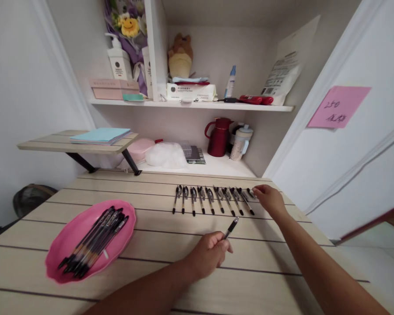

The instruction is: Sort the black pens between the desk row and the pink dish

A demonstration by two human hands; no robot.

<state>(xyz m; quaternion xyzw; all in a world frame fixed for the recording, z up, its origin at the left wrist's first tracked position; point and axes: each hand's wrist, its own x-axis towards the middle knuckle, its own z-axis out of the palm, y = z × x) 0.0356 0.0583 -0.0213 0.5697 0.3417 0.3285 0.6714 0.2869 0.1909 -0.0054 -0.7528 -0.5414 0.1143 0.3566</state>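
Held pen: The held pen (232, 225) sits in the left hand (207, 254), above the near side of the row's right end.
Held pen axis: Slanted, with the exposed end pointing far and right; the rest is hidden in the hand.
Left fingers: Closed around the pen.
Dark piece: A short dark piece (250, 193) lies at the far right of the row; whether it is a cap or part of a pen cannot be told.
Right fingers: The right hand (269, 199) has its fingertips drawn together at the right end of this piece; whether they grip or only touch it cannot be told.
Governing relation: The dark piece lies immediately left of the right fingers, and far and slightly right of the held pen's exposed end. The right hand is the nearer to it.
Pen row: The row of pens (210, 197) extends left from the right hand, side by side with small gaps. Long axes run near to far; those at the right end slant, near ends to the right.
Tray: A pink tray (131, 218) stands left of both hands, well apart from the row, and holds a bundle of pens (95, 240) lying aslant. The left hand is nearer to it.
Bench: The slatted bench (157, 239) carries the tray and the row.
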